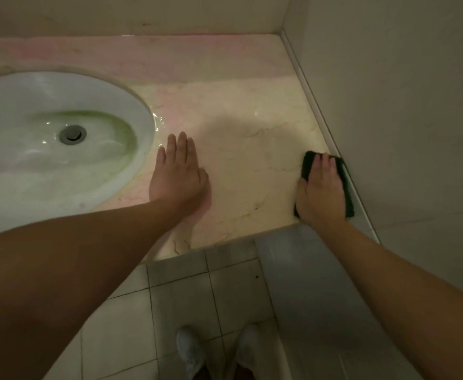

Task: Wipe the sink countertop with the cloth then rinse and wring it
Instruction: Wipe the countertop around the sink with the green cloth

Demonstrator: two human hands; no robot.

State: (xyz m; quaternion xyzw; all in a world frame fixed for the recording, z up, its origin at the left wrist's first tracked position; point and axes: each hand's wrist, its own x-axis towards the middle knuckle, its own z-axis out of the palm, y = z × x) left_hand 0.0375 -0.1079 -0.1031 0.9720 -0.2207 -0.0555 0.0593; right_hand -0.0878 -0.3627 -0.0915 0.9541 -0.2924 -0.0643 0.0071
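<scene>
Marble tabletop (238,127) fills the head view, sink (60,138) at left. Right hand (320,196) presses flat on the dark cloth (308,160) against the right wall, its long axis running away from the person. Left hand (179,174) rests open, empty. Water beside the sink could slip that bracing palm.

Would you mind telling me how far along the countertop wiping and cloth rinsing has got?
Done: little can be confirmed; the marble countertop has a sheen and some water beside the sink basin. In hand: the right hand presses the dark cloth flat near the front right corner by the wall, while the left hand rests flat, empty. Left: any unwiped areas, then rinsing and wringing the cloth.
</scene>
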